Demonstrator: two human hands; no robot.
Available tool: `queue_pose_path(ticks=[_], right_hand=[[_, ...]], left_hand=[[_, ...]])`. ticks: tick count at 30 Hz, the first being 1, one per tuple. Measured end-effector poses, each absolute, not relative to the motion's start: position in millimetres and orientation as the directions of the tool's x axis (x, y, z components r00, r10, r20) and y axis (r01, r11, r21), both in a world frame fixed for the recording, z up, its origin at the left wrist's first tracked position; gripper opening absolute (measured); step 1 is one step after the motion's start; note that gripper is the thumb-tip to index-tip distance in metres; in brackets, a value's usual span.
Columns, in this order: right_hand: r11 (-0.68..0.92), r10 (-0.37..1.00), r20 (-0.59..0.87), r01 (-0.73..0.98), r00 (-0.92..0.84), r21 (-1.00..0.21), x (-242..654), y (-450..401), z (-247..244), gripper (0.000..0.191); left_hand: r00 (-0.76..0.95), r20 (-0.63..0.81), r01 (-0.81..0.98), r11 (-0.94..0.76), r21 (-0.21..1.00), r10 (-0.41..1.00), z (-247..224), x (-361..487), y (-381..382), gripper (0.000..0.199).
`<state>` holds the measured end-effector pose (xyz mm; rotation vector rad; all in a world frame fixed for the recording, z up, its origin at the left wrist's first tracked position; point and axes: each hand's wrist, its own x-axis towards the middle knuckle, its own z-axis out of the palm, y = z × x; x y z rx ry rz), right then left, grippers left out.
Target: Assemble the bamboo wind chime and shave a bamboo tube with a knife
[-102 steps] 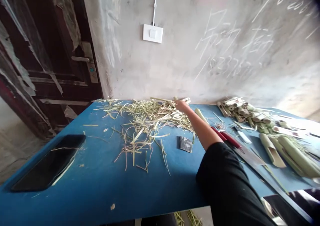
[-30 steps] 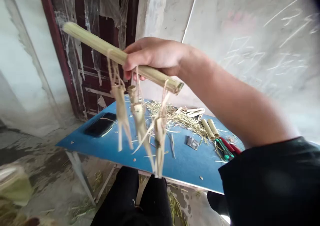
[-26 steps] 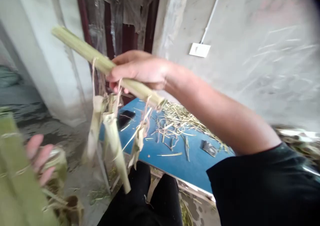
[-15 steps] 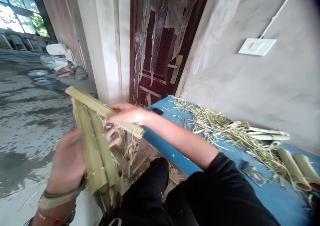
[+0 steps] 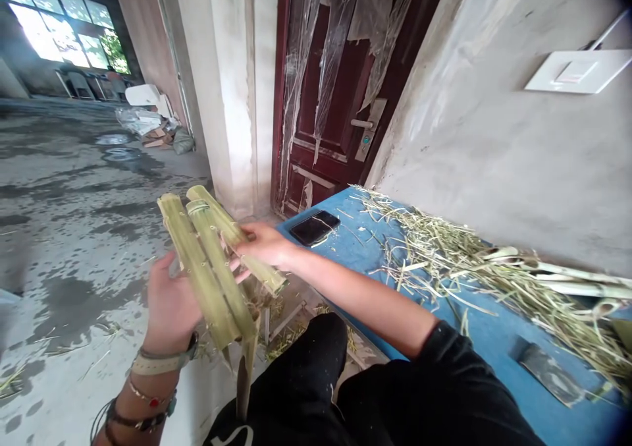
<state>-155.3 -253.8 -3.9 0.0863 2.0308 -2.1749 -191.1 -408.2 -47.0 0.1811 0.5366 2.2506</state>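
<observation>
My left hand (image 5: pixel 172 301), wearing bracelets, is wrapped round the outer side of two long split bamboo pieces (image 5: pixel 200 275) lying side by side, with small knots or pegs along their edges. A separate bamboo piece (image 5: pixel 263 272) slants close along their right side, and my right hand (image 5: pixel 261 243) closes over its middle. That hand's other fingertips reach behind the paired pieces, where they are partly hidden. Below the pair, more bamboo (image 5: pixel 244 373) points down near my leg; how it joins them I cannot make out.
On the blue table (image 5: pixel 355 261) at right lie a black phone (image 5: pixel 315 227), a heap of bamboo shavings (image 5: pixel 444 251), bamboo lengths (image 5: pixel 582 278) and a dark flat block (image 5: pixel 550 372). A dark red door (image 5: pixel 330 103) stands behind. Rubbish (image 5: pixel 155 123) lies on the wet-patched floor.
The separate bamboo piece has turned from lying across the top of the pair to slanting alongside it. My view has shifted left, and the phone shows more fully.
</observation>
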Motion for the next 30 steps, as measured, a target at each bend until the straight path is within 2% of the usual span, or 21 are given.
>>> queue_pose_path(ticks=[6,8,12,15,17,21,22,24,27,29,30], right_hand=[[0.141,0.003,-0.025,0.025,-1.0,-0.99,-153,-238,-13,0.022],[0.094,0.012,0.002,-0.001,-1.0,-0.996,-152,-230,-18,0.026],[-0.127,-0.175,0.013,0.01,-0.985,-0.992,-144,-219,-23,0.026],[-0.19,-0.127,-0.053,0.077,-0.99,-0.979,-138,-217,-24,0.027],[-0.205,-0.086,-0.085,0.101,-0.993,-0.974,-135,-219,-22,0.023],[-0.221,-0.242,-0.06,0.115,-0.969,-0.968,-132,-225,-16,0.015],[-0.2,-0.237,-0.078,0.128,-0.968,-0.971,-131,-227,-14,0.016],[-0.111,-0.125,-0.142,0.156,-0.982,-0.981,-131,-229,-13,0.02],[0.123,0.037,-0.167,0.17,-0.985,-0.978,-132,-230,-14,0.029],[0.334,0.086,-0.111,0.134,-0.99,-0.933,-132,-231,-14,0.027],[0.421,0.11,-0.07,0.11,-0.991,-0.9,-132,-232,-13,0.023]], left_hand=[[-0.69,-0.008,-0.647,-0.612,0.454,0.724,-57,-192,-411,0.066],[-0.681,0.031,-0.647,-0.621,0.442,0.732,-59,-191,-411,0.067],[-0.684,0.17,-0.612,-0.685,0.395,0.709,-64,-189,-410,0.065],[-0.65,0.228,-0.636,-0.683,0.359,0.725,-69,-189,-411,0.061],[-0.63,0.224,-0.672,-0.667,0.323,0.743,-71,-190,-410,0.058],[-0.635,0.126,-0.717,-0.642,0.272,0.762,-64,-191,-401,0.053],[-0.642,0.076,-0.721,-0.634,0.279,0.763,-61,-191,-398,0.053],[-0.662,-0.044,-0.721,-0.62,0.311,0.748,-54,-190,-391,0.053],[-0.71,-0.192,-0.693,-0.624,0.361,0.678,-52,-188,-386,0.053],[-0.735,-0.196,-0.67,-0.649,0.361,0.65,-57,-187,-387,0.053],[-0.724,-0.15,-0.675,-0.649,0.35,0.673,-61,-186,-387,0.052]])
